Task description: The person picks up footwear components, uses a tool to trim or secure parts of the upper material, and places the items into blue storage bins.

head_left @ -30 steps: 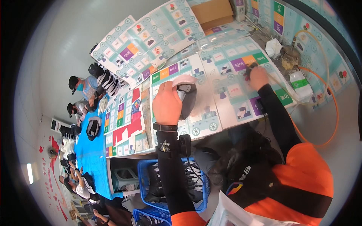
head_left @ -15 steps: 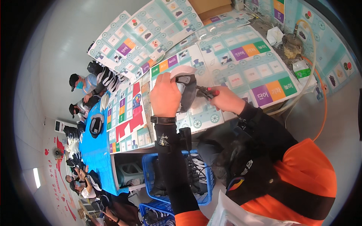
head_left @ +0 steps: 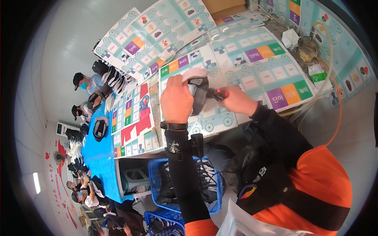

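Note:
My left hand is closed around a dark grey shoe with a pale, pinkish-white curved edge at its top. It holds the shoe tilted above the covered worktable, its opening facing right. From the right, my right hand grips a dark, pliers-like tool with red handle ends. The tool's jaws lie at the shoe's right side, and whether they bite into it cannot be made out. My fingers partly hide the tool.
Printed teal sheets cover the worktable. A white-and-green packet and a hose are at its right end. Blue baskets of shoes stand below. Leftward, people work along a blue table with another shoe on it.
My right hand has turned slightly, and the tool's red ends appear a little farther apart. My left hand keeps its hold on the shoe. The whole view has shifted slightly.

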Demonstrator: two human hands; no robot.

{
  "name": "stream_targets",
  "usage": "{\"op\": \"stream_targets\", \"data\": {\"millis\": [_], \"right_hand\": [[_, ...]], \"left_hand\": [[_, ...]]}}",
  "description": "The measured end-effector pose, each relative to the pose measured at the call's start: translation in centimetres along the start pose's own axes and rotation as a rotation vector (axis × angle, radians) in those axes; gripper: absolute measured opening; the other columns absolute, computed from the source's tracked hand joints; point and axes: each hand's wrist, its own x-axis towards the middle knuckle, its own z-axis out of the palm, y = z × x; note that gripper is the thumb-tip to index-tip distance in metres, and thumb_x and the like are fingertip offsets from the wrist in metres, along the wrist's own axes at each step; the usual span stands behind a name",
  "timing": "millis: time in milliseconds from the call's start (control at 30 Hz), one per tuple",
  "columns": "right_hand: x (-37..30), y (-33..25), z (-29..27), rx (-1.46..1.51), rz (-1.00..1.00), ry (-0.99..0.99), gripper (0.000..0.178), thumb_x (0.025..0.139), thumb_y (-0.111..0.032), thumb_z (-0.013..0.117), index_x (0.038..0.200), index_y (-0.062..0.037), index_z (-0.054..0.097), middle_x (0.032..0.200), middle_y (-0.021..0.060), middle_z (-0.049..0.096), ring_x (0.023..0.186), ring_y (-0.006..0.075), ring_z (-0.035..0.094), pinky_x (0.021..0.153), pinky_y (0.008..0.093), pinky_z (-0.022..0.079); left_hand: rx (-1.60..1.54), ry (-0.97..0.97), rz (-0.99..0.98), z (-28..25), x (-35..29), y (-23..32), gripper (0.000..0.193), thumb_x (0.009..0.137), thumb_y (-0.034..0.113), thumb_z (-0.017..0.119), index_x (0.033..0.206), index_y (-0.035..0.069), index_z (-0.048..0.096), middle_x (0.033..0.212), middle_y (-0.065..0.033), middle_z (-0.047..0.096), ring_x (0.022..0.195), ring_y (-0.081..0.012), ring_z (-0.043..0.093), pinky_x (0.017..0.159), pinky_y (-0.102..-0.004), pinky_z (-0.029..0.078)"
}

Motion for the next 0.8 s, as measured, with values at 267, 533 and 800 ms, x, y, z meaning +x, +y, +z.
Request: {"op": "stream_targets", "data": {"millis": [267,533,800], "right_hand": [[-0.7,-0.8,0.5,-0.014,-0.008,-0.138,0.023,0.082,-0.006,0.061,0.102,0.0042,0.067,0.075,0.019,0.067,0.063,0.0265,0.066,0.063,0.0387,0.05],[-1.8,-1.2,0.8,-0.038,-0.034,-0.204,0.025,0.081,-0.006,0.062,0.104,0.0021,0.067,0.079,0.0215,0.067,0.076,0.0365,0.066,0.07,0.0418,0.049],[-1.4,-0.6,0.7,-0.087,-0.093,-0.102,0.016,0.086,-0.01,0.062,0.098,0.0004,0.067,0.08,0.0248,0.066,0.078,0.0458,0.063,0.069,0.0467,0.047]], "left_hand": [[0.084,0.009,0.016,0.0,-0.5,-0.7,0.016,0.099,0.015,0.059,0.11,0.004,0.063,0.108,-0.0171,0.067,0.091,-0.0435,0.068,0.072,-0.0514,0.055],[0.083,0.009,-0.005,0.2,0.0,-1.0,0.018,0.099,0.016,0.061,0.111,0.004,0.063,0.109,-0.0171,0.067,0.092,-0.0433,0.068,0.073,-0.0511,0.056],[0.115,0.014,0.0,0.3,0.1,-0.8,0.016,0.099,0.017,0.06,0.11,0.005,0.063,0.109,-0.0162,0.067,0.09,-0.0423,0.069,0.072,-0.0507,0.056]]}}
